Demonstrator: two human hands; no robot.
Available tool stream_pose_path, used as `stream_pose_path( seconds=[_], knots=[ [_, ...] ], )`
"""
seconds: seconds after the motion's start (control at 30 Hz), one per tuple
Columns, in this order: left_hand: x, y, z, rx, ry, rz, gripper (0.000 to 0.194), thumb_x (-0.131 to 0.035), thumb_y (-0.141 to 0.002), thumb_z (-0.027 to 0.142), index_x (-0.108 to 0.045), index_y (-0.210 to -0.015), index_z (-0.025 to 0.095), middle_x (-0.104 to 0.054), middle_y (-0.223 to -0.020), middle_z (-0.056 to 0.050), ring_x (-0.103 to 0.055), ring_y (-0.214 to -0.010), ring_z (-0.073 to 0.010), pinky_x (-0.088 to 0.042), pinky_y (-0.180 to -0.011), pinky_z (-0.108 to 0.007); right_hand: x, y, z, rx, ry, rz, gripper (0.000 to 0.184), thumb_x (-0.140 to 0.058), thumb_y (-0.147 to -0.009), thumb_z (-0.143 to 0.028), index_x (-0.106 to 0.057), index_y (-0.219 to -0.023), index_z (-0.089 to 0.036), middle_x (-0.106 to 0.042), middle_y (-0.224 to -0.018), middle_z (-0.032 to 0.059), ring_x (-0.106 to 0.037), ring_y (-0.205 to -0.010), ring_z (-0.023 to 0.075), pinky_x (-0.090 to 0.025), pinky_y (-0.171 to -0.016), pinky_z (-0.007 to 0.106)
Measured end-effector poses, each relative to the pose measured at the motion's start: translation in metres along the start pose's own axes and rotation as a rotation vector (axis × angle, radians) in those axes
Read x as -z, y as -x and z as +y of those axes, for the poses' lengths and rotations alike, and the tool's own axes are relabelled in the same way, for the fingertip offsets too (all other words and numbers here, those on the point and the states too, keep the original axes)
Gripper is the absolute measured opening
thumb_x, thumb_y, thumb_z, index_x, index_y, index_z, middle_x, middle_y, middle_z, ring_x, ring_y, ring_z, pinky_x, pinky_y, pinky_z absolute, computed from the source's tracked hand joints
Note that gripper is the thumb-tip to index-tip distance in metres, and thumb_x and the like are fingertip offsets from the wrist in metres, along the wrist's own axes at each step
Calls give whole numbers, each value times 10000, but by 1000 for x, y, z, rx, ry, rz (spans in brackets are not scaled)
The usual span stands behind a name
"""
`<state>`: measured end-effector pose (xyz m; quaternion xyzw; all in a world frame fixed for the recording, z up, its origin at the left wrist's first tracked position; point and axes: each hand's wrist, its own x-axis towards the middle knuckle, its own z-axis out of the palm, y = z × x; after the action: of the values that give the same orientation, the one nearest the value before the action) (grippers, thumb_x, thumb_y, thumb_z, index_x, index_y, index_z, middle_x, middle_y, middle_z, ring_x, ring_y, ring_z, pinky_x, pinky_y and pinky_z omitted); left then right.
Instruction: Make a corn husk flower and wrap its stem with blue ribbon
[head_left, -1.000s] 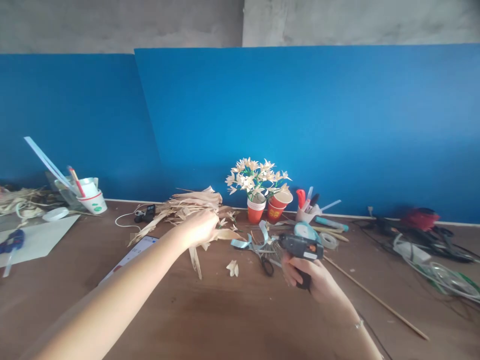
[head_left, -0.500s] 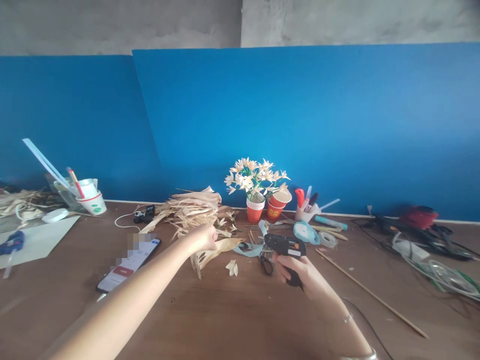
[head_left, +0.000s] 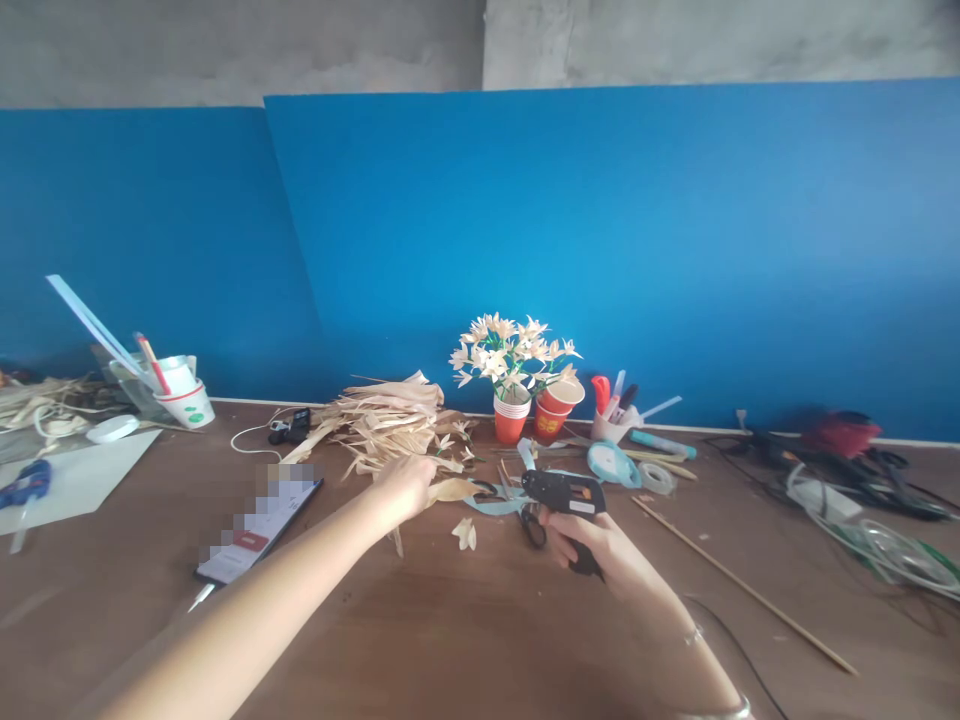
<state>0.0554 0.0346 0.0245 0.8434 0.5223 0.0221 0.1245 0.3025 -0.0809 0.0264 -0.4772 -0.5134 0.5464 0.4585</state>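
My right hand is wrapped round the grip of a black hot glue gun, whose nozzle points left. My left hand is closed, its fingertips turned away from me, over a dried husk leaf. What the fingers pinch is hidden. Behind that hand lies a heap of dried husks. A small pale petal piece rests on the table between the hands. Black-handled scissors lie partly under the glue gun, beside a light blue ribbon strip.
Husk flowers stand in a paper cup beside stacked red cups. Ribbon and tape rolls lie to the right, near a thin stick. A phone is at left. Cables and a red tool sit far right.
My left hand has come slightly down and nearer, covering more of the husk leaf. My right hand and the glue gun have shifted a little to the left.
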Motion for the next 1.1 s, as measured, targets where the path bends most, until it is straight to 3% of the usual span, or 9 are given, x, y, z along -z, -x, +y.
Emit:
stream_pose_path(
  seconds=[0.17,0.27,0.47,0.67,0.8,0.9,1.0,1.1],
  knots=[
    [-12,20,22,-17,-155,48,216,-494,-794,70,-599,-973,130,-644,-947,-155,-628,-885,-268,-463,-750,-347,0,-1,2,9,-17,-14,193,-595,-776,-350,-563,-748,-161,-396,-477,-55,-389,-476,112,-327,-498,269],
    [-21,33,33,19,-221,41,276,-424,-777,-3,-583,-959,131,-641,-895,-154,-648,-801,-273,-477,-655,-341,1,-1,4,19,-43,-26,186,-596,-778,-345,-566,-745,-164,-401,-474,-56,-389,-472,113,-331,-503,272],
    [-24,41,25,-57,-142,95,126,-477,-843,227,-563,-903,157,-627,-891,-131,-637,-803,-284,-463,-644,-339,1,-1,4,17,-31,-30,215,-605,-773,-374,-574,-752,-162,-405,-483,-51,-409,-485,125,-353,-517,277],
    [-13,42,13,-104,55,203,275,-486,-853,367,-573,-986,144,-599,-995,-158,-612,-855,-286,-455,-699,-357,1,0,7,16,-55,-32,173,-593,-792,-329,-588,-771,-158,-397,-488,-53,-403,-489,119,-356,-523,273],
    [4,45,25,-116,540,342,314,-566,-802,421,-581,-1020,197,-600,-1003,-91,-585,-844,-216,-448,-717,-306,-3,-1,6,7,-33,-7,212,-605,-792,-368,-597,-780,-157,-450,-517,-33,-441,-523,135,-365,-559,283],
    [12,40,46,15,1304,316,249,-522,-828,387,-581,-971,193,-587,-821,-26,-516,-607,-108,-412,-550,-219,-13,-4,7,60,-20,102,254,-625,-775,-417,-604,-804,-165,-567,-625,20,-519,-662,184,-388,-636,296],
    [9,31,69,180,2031,315,179,-505,-805,261,-585,-912,141,-569,-743,-29,-475,-549,-75,-385,-493,-183,-29,-10,13,153,-82,254,232,-692,-711,-370,-575,-786,-183,-570,-668,10,-499,-668,175,-383,-624,283],
    [0,24,89,288,2328,307,140,-525,-765,176,-588,-882,132,-577,-723,-29,-483,-544,-62,-399,-499,-166,-45,-13,20,148,-92,347,242,-721,-675,-336,-570,-798,-193,-547,-709,-4,-455,-635,145,-363,-571,259]
  ],
)
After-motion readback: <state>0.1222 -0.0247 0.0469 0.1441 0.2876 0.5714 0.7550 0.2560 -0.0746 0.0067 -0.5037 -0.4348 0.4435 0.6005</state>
